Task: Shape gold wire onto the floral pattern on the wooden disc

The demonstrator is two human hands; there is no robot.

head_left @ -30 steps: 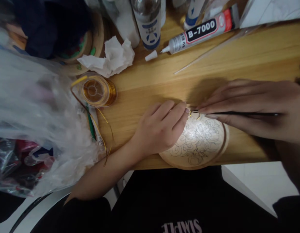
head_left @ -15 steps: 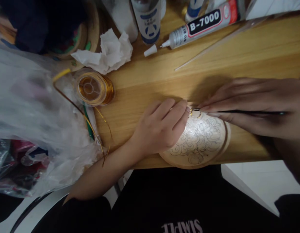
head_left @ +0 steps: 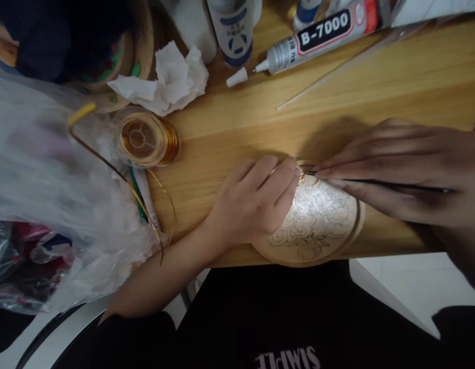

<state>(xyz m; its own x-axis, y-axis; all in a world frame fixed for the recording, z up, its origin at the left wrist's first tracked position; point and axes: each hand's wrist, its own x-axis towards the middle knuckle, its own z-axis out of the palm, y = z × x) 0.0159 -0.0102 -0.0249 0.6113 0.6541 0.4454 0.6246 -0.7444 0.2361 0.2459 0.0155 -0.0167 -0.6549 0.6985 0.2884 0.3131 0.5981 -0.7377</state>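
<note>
A round pale board (head_left: 314, 225) with a pencilled scroll design lies at the table's near edge, a dark band along its right rim. My left hand (head_left: 256, 197) is curled over its upper left, fingers together and fingertips by the gold wire pieces (head_left: 302, 178); its thumb is hidden. From the right, my right hand (head_left: 399, 166) pinches slim dark tweezers (head_left: 376, 183), their tips close to the gold wire on the board's upper part. Whether the tips grip the wire is too small to tell.
A spool of gold wire (head_left: 149, 138) stands left, beside crumpled tissue (head_left: 176, 79) and a plastic bag (head_left: 68, 179). A bent gold-brown wire (head_left: 114, 166) crosses in front. Behind are a B-7000 glue tube (head_left: 322, 36), its white cap (head_left: 236, 77), a bottle (head_left: 235, 36) and a thin clear stick (head_left: 318, 82).
My right hand has tilted slightly, and the tweezers' back end sits a little lower. My left hand and the board have hardly moved. The view has shifted slightly.
</note>
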